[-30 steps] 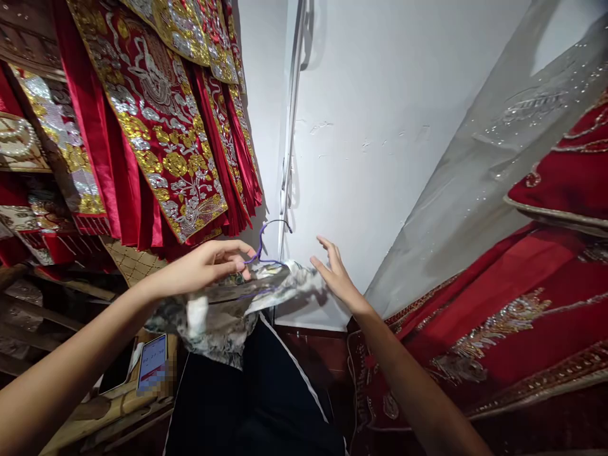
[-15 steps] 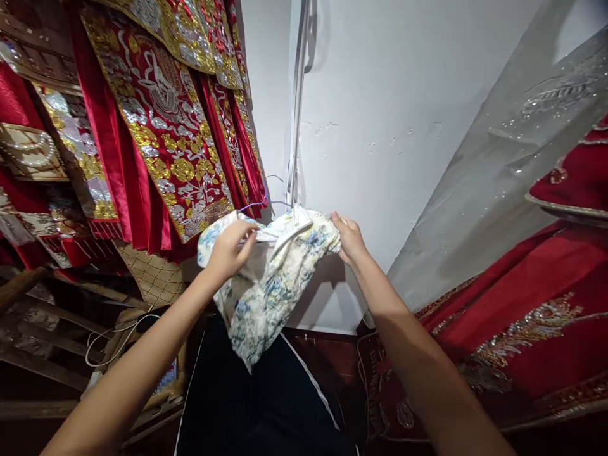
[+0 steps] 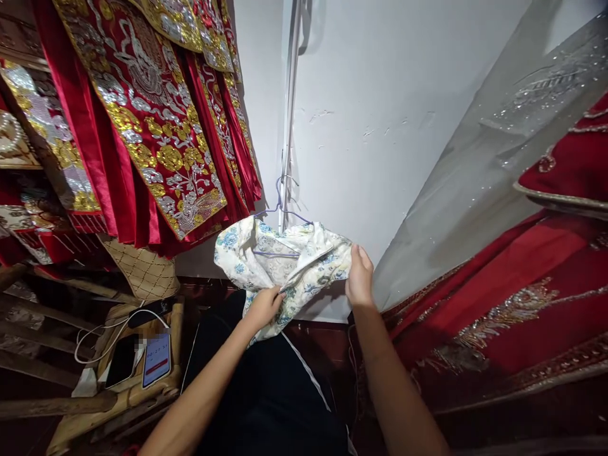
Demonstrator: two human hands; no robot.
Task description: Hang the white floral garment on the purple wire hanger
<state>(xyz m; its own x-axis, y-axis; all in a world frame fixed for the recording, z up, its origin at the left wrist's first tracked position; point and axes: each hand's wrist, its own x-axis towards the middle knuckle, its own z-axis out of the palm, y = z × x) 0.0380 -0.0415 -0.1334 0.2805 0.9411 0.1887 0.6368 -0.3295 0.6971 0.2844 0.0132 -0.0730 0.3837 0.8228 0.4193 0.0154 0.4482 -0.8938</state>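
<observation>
A white shirt with a blue and yellow floral print (image 3: 235, 253) hangs on a thin purple hanger (image 3: 278, 201), in front of the white wall. The hanger's hook is up by a narrow white upright pole. My left hand (image 3: 265, 307) pinches the shirt's front edge below the neck opening. At the shirt's right end, my right hand (image 3: 360, 277) grips the sleeve or shoulder cloth, fingers closed. The hanger's lower bar shows through the open neck. The shirt's lower part hangs over my dark trousers (image 3: 280, 399).
Red garments with gold and silver embroidery (image 3: 171, 145) hang at the left. A sheer sparkly fabric (image 3: 475, 158) and a red beaded garment (image 3: 522, 304) hang at the right. A bamboo stool (image 3: 137, 405) at lower left bears a lit phone (image 3: 156, 361), a dark phone and a white cable.
My left hand has moved down and right from the left shoulder to the shirt's front edge. The neck has spread wider, exposing more of the hanger. My right hand stays at the right end.
</observation>
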